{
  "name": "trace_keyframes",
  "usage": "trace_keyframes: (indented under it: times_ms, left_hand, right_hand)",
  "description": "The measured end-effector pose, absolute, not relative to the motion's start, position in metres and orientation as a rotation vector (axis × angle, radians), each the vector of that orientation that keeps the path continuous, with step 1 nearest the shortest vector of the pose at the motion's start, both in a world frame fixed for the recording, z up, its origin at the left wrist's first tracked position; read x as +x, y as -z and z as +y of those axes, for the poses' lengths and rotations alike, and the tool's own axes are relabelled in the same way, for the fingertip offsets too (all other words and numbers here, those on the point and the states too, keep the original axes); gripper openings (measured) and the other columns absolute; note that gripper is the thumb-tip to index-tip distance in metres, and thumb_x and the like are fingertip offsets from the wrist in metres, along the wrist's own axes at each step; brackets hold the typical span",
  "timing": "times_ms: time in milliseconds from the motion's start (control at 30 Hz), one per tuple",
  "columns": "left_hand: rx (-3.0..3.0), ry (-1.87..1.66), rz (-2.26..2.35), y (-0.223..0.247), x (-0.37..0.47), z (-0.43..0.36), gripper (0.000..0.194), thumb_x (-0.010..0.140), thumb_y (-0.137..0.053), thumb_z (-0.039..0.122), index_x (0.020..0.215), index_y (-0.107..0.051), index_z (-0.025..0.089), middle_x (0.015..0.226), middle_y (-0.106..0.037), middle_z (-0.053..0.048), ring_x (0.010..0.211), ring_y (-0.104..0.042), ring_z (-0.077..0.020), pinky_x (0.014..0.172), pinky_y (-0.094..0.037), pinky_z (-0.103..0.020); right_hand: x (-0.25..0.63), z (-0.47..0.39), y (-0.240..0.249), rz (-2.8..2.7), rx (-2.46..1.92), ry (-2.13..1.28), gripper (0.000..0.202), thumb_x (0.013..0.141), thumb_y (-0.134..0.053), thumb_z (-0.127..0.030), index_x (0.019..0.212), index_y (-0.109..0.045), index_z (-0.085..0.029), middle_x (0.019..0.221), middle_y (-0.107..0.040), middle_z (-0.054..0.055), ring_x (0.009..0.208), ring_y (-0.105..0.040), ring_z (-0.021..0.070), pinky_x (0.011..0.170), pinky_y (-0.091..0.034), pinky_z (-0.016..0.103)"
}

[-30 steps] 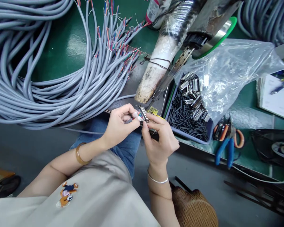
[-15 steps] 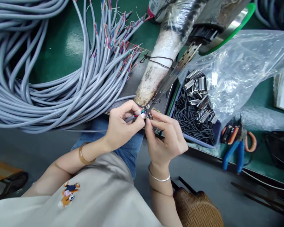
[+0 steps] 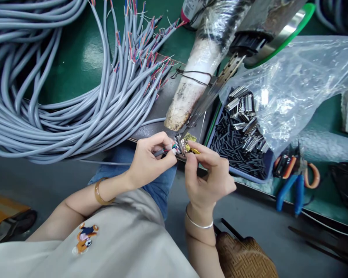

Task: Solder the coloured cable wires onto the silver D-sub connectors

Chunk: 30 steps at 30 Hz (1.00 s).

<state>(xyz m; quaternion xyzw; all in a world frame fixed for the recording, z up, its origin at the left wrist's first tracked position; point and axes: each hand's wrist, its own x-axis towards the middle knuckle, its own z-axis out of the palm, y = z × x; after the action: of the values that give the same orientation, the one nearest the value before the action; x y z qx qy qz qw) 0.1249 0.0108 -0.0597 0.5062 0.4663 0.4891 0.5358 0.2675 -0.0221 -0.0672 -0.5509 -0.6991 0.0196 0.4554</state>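
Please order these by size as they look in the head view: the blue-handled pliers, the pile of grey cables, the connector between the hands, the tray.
Largest to smallest:
1. Pile of grey cables, cut by the picture edge
2. Tray, partly under plastic
3. Blue-handled pliers
4. Connector

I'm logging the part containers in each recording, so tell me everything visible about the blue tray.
The tray is an open-topped, bluish-purple container that looks like plastic. It sits upright near the front edge of the green table. The right hand hides its near left corner; contact can't be judged. Many short black pieces lie loose inside, with silvery metal connectors heaped toward its back and right. A clear plastic bag overlaps its far right side. Its base is hidden.
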Motion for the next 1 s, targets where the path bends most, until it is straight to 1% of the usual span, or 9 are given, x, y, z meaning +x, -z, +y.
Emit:
trace_keyframes:
  times_ms: [133,233,333,433,533,600,800,900,1000]
  left_hand:
    - [1.279,-1.089,1.040,0.061,0.121,-0.003,0.016,0.078,-0.066,0.017,0.070,-0.053,0.017,0.071,-0.061,0.001,0.050,-0.041,-0.0039,0.045,-0.033,-0.018]
    - [1.349,-1.087,0.996,0.065,0.113,-0.013,0.010,0.082,-0.072,0.020,0.088,-0.065,0.016,0.080,-0.068,-0.001,0.052,-0.046,-0.0049,0.049,-0.040,-0.018]
    - [1.398,-1.138,1.035,0.068,0.103,-0.021,0.030,0.079,-0.082,0.026,0.105,-0.071,0.017,0.091,-0.075,-0.005,0.063,-0.057,-0.0084,0.060,-0.050,-0.020]
    - [1.254,-0.970,0.930,0.065,0.093,-0.023,0.021,0.085,-0.078,0.035,0.089,-0.073,0.016,0.076,-0.075,-0.005,0.056,-0.058,-0.0092,0.053,-0.048,-0.020]
    - [0.925,-0.603,0.694,0.060,0.082,-0.019,0.038,0.083,-0.078,0.050,0.082,-0.069,0.014,0.062,-0.070,-0.004,0.038,-0.045,-0.0057,0.036,-0.033,-0.019]
    - [0.790,-0.520,0.672,0.059,0.075,-0.017,0.043,0.078,-0.081,0.054,0.080,-0.066,0.014,0.061,-0.070,-0.003,0.034,-0.040,-0.0036,0.032,-0.025,-0.017]
    - [0.761,-0.709,0.853,0.067,0.061,-0.026,0.041,0.077,-0.084,0.048,0.083,-0.062,0.014,0.064,-0.070,-0.001,0.034,-0.042,-0.0019,0.034,-0.027,-0.015]
    - [0.776,-0.746,0.865,0.071,0.057,-0.031,0.040,0.079,-0.082,0.048,0.084,-0.061,0.015,0.064,-0.069,0.000,0.034,-0.043,-0.0025,0.034,-0.029,-0.015]
    - [0.853,-0.764,0.872,0.071,0.057,-0.036,0.037,0.083,-0.079,0.047,0.087,-0.061,0.015,0.066,-0.068,0.000,0.037,-0.046,-0.0036,0.035,-0.033,-0.016]
  right_hand:
    - [0.275,-0.029,0.055,-1.845,-1.454,-0.239,0.008,0.096,-0.066,-0.022,0.091,-0.059,-0.022,0.073,-0.069,-0.006,0.050,-0.059,0.0058,0.049,-0.046,0.018]
    - [0.280,-0.036,0.046,-1.830,-1.491,-0.268,0.011,0.095,-0.067,-0.024,0.087,-0.060,-0.022,0.064,-0.058,-0.008,0.048,-0.051,0.0050,0.049,-0.042,0.018]
    - [0.284,-0.041,0.042,-1.733,-1.522,-0.337,0.011,0.095,-0.067,-0.026,0.088,-0.061,-0.022,0.070,-0.062,-0.006,0.054,-0.056,0.0072,0.052,-0.046,0.020]
    - [0.286,-0.040,0.047,-1.671,-1.442,-0.496,0.010,0.096,-0.065,-0.027,0.090,-0.060,-0.022,0.079,-0.068,-0.003,0.059,-0.062,0.0089,0.054,-0.051,0.021]
    - [0.284,-0.035,0.057,-1.699,-1.289,-0.666,0.011,0.098,-0.063,-0.030,0.092,-0.059,-0.022,0.085,-0.073,-0.001,0.068,-0.071,0.0119,0.061,-0.059,0.023]
    - [0.280,-0.036,0.061,-1.715,-1.302,-0.528,0.008,0.099,-0.063,-0.028,0.094,-0.061,-0.022,0.085,-0.074,-0.001,0.070,-0.073,0.0128,0.064,-0.060,0.025]
    - [0.263,-0.067,0.039,-1.418,-1.175,0.090,0.015,0.096,-0.064,-0.030,0.083,-0.065,-0.023,0.056,-0.049,-0.008,0.037,-0.040,0.0069,0.041,-0.035,0.025]
    - [0.250,-0.077,0.032,-1.855,-1.427,-0.117,0.012,0.096,-0.067,-0.033,0.092,-0.070,-0.022,0.055,-0.053,-0.008,0.044,-0.050,0.0071,0.048,-0.039,0.023]
    - [0.240,-0.073,0.034,-2.160,-1.467,-0.237,0.017,0.098,-0.064,-0.027,0.083,-0.066,-0.019,0.056,-0.057,-0.008,0.046,-0.051,0.0059,0.051,-0.036,0.022]
